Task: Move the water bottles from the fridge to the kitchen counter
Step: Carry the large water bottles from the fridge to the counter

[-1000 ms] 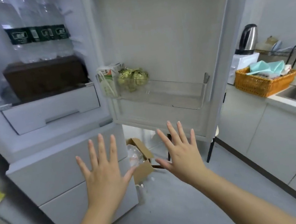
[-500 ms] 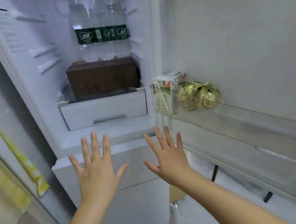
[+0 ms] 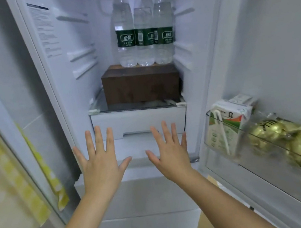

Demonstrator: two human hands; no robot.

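Observation:
Three clear water bottles with green labels stand side by side deep inside the open fridge: the left bottle (image 3: pixel 124 33), the middle bottle (image 3: pixel 142 35) and the right bottle (image 3: pixel 164 31). They rest on a dark brown wooden box (image 3: pixel 141 86) that sits on a glass shelf (image 3: pixel 98 110). My left hand (image 3: pixel 100 164) and my right hand (image 3: pixel 170 153) are held up in front of the white drawer, palms forward, fingers spread, well below the bottles. Neither hand holds anything.
The fridge door (image 3: pixel 271 37) stands open on the right. Its clear shelf (image 3: pixel 269 156) carries a drink carton (image 3: pixel 226 128) with a straw and gold-wrapped items (image 3: pixel 290 139). A white drawer (image 3: pixel 139 121) lies under the glass shelf. A yellow cloth (image 3: pixel 42 165) hangs at the left.
The view swung left and moved closer to the fridge interior; the counter with kettle and basket left the frame. The bottles now sit centred. Both hands stayed raised and spread.

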